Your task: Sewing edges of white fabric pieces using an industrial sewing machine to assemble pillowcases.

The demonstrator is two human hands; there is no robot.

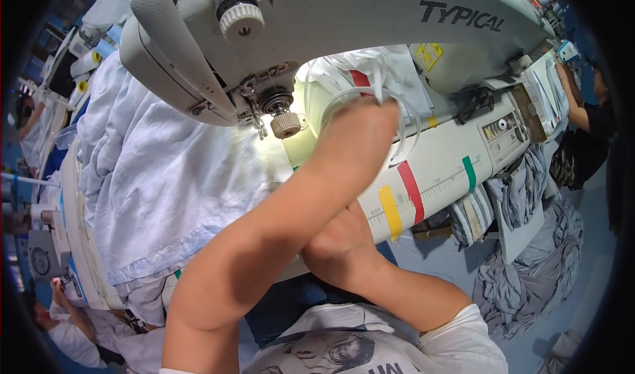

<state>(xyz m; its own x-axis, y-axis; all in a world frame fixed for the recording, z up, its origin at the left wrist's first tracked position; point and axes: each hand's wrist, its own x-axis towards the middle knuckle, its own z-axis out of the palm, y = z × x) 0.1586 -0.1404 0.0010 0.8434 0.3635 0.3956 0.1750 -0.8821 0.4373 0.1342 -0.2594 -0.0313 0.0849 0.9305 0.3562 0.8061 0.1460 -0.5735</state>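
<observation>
My left hand [366, 124] reaches across my body under the sewing machine's arm [350, 13]. Its fingers look closed, though blurred, around a thin white tape [378, 76] that loops beside the hand. Below the left forearm sits my right hand [336, 238], at the machine bed's near edge; it is blurred, and its fingers are mostly hidden. The presser foot [261, 130] stands left of my left hand, under the lit needle area. A large white cloth [159, 169] spreads over the bed to the left, its bluish band [175, 248] along the near edge.
Yellow, red [411, 192] and green tapes mark the ruled bed edge. White fabric pieces [403, 69] lie behind the loops. Striped and grey garments [522, 195] pile at the right, with a grey heap [529, 268] below. Other people work at far left and right.
</observation>
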